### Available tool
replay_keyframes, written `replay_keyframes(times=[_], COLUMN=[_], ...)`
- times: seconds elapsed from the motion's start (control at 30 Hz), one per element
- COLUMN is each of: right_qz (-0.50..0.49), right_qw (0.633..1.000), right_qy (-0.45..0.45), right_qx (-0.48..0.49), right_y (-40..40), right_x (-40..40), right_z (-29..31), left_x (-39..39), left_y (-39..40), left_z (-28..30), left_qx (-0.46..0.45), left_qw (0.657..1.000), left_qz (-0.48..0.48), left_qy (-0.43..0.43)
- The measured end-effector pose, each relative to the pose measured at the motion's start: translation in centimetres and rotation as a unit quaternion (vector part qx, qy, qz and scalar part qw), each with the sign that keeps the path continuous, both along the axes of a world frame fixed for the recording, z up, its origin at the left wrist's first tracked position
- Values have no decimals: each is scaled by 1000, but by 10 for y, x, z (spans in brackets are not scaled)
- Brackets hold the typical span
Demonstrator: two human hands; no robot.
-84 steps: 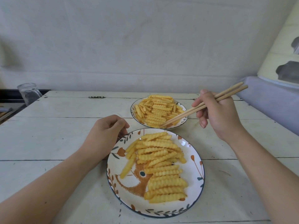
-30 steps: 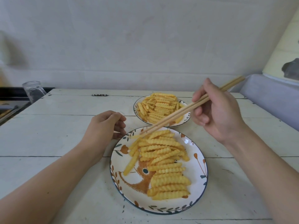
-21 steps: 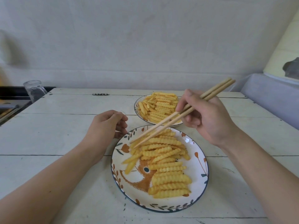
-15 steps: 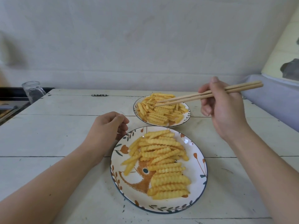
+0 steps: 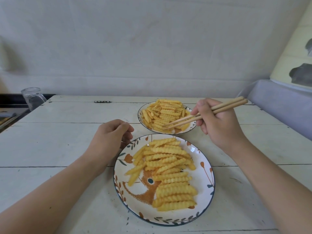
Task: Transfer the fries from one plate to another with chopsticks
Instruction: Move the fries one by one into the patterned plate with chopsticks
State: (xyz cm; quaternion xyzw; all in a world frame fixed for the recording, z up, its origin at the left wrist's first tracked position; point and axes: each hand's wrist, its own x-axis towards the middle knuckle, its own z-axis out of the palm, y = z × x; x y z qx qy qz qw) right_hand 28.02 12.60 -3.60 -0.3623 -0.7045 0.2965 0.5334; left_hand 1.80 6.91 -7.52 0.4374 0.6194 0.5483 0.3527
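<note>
my right hand point(image 5: 217, 122) grips the chopsticks point(image 5: 205, 114), tips down in the far plate's point(image 5: 140, 114) crinkle fries point(image 5: 165, 114). left hand point(image 5: 109, 137), loosely curled and holding nothing, rests beside the near plate point(image 5: 206, 181). both plates look loaded, so plenty left i think.

Near plate point(image 5: 205, 186) sits up front on the table point(image 5: 59, 146), far plate point(image 5: 141, 118) right behind it, fries in both. Left hand point(image 5: 109, 137) at the near plate's left rim; right hand point(image 5: 217, 122) right of the far plate, chopsticks point(image 5: 219, 108) reaching in. Glass point(image 5: 33, 97) far left.
</note>
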Motion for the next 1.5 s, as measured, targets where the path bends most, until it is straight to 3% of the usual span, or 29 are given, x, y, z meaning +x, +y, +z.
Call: replay_keyframes(times=[0.43, 0.7, 0.77, 0.83, 0.9, 0.97, 1.07, 1.23, 1.37, 1.5], right_qz=[7, 13, 17, 20, 44, 104, 195, 248, 181, 41], right_qw=[994, 968, 977, 996, 992, 979, 964, 956, 968, 980], right_qy=[-72, -175, -148, -24, 117, 174, 164, 117, 151, 186], right_qx=[86, 181, 153, 88, 28, -13, -72, -100, -87, -55], right_y=[-5, -5, -7, -10, -14, -18, -26, -32, -20, -3], right_x=[-6, -14, -15, -14, -12, -11, -21, -29, -17, 1], right_z=[-4, -9, -8, 1, 11, 15, 13, 10, 15, 15], left_x=[2, 2, 2, 2, 1, -2, -6, -5, -6, -5], left_y=[-2, -1, -2, -2, -1, -1, 0, 0, 0, 1], left_z=[1, 1, 1, 1, 1, 2, 3, 4, 3, 2], left_qx=[0, 0, 0, 1, 2, 3, 5, 5, 4, 3], left_qw=[1000, 1000, 1000, 1000, 1000, 999, 997, 996, 996, 997], left_qz=[-2, 2, 0, -3, 0, 5, 11, 10, 7, 4], left_qy=[21, 25, 23, 21, 2, -40, -81, -91, -88, -71])
